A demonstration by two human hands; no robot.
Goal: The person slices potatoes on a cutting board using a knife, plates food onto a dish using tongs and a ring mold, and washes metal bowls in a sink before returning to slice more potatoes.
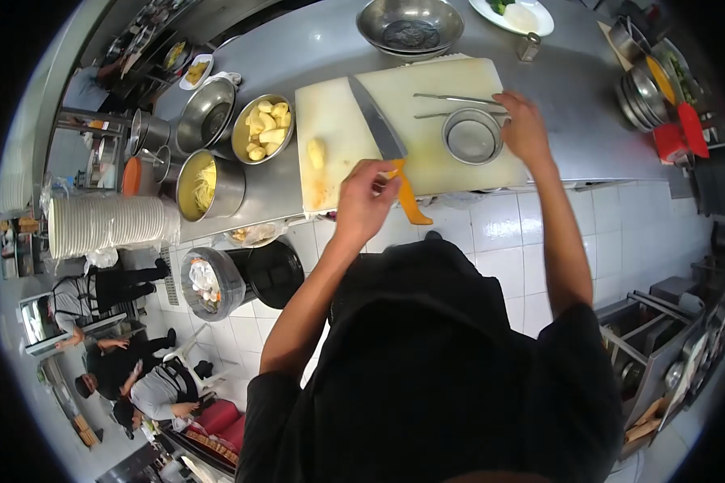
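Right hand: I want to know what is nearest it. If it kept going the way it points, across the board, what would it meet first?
Probably the metal tongs lying just beyond the right hand, which rests beside the small steel bowl on the cutting board. Depth is hard to judge in this fisheye view.

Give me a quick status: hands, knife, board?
Left hand grips knife handle. Right hand on small steel bowl. Peeled piece lies on cutting board.
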